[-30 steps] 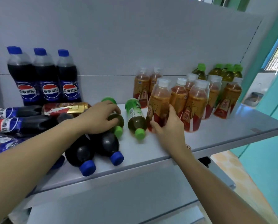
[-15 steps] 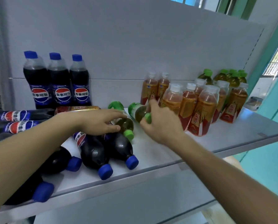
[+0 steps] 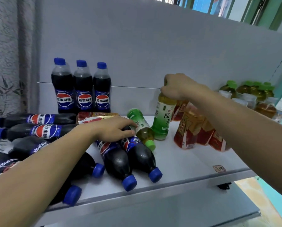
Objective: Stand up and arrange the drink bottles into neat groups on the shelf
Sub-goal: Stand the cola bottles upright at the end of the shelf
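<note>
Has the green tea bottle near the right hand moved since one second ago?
Yes. The green tea bottle, lying beside the orange tea bottles before, now stands upright on the shelf, gripped at its top by the right hand.

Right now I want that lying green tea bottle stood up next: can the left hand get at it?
Probably yes. The left hand already rests beside the lying green tea bottle, fingertips touching its label, with nothing between them. The right hand is busy gripping the upright green tea bottle.
</note>
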Available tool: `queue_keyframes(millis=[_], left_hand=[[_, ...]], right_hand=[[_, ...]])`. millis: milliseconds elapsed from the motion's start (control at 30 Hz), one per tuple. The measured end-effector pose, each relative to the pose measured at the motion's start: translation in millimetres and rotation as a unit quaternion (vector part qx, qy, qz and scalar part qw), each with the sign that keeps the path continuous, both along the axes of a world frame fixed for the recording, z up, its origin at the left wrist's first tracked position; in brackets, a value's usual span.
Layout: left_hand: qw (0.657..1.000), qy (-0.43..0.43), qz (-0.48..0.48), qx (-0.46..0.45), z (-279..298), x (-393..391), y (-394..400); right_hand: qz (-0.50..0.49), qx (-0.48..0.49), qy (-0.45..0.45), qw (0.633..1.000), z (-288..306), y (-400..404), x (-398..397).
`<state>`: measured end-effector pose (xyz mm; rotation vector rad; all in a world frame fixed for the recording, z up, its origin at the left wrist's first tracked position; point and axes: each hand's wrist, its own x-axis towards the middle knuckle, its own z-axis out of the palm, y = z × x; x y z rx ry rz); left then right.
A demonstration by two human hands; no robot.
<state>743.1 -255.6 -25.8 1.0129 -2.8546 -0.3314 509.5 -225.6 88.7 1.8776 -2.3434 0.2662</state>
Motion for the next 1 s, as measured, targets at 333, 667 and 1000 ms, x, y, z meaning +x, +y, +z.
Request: queue_keyframes(millis=[333, 667, 1000], left_hand=[[1.000, -0.006, -0.007, 0.020, 1, -2, -11], [1.000, -0.016, -0.006, 0.012, 2, 0, -12], [1.000, 0.007, -0.017, 0.007, 0, 4, -8]], right_hand=[[0.100, -0.009, -0.052, 0.994, -120, 67, 38], [0.125, -0.117, -0.073, 0.983, -79, 71, 39], [0.110, -0.028, 0.140, 0.984, 1, -14, 65]])
